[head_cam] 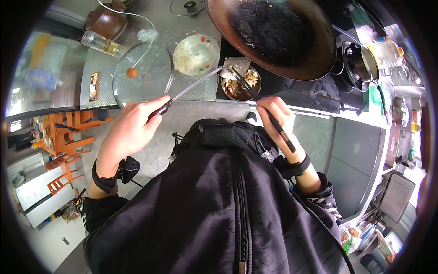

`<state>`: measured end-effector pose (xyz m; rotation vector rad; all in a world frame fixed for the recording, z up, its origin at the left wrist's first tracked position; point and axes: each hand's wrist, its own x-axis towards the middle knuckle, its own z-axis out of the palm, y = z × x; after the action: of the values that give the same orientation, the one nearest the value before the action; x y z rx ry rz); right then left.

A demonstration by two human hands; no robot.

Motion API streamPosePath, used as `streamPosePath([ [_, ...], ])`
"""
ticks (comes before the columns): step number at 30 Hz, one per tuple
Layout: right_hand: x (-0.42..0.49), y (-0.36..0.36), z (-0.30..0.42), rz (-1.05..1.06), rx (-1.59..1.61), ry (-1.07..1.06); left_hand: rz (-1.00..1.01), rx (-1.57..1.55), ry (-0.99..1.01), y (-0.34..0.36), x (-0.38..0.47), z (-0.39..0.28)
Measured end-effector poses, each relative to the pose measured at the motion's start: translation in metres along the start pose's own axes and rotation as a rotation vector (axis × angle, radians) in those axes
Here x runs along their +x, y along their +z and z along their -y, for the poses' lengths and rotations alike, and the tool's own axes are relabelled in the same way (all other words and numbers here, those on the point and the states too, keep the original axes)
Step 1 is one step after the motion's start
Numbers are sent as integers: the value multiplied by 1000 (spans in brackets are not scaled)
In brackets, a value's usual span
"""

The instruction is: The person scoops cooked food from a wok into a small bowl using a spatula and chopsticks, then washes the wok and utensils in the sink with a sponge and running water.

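Note:
My left hand [131, 126] grips the black handle of a metal spatula [196, 84]. The spatula's flat blade [235, 66] is over a small bowl [224, 94] that holds browned, chopped food [236, 88]. In my right hand [279, 116] is a pair of dark chopsticks [255, 94], their tips at the blade above the bowl. Whether the tips press on the blade or on food, I cannot tell. Just left of the bowl stands a white dish [213, 51] with white rice [191, 58].
A large wok [273, 30] leans over the stove behind the bowl. A glass lid [142, 82] lies on the counter at left, near a glass bottle [102, 42] and a brown clay pot [107, 20]. Small pots [366, 65] stand at the far right. A white cable [150, 25] crosses the lid.

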<state>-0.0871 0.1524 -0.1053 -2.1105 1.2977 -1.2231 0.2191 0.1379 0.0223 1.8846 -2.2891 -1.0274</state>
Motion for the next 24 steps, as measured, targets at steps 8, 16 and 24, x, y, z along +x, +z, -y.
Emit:
streamPosePath([
  [8, -12, 0, 0, 52, -27, 180, -26, 26, 17, 4, -3, 7],
  [16, -7, 8, 1, 16, 79, 111, -22, 34, 33, 7, -6, 8],
  [24, -14, 2, 2, 11, 109, 245, -55, 30, 11, 8, -8, 8],
])
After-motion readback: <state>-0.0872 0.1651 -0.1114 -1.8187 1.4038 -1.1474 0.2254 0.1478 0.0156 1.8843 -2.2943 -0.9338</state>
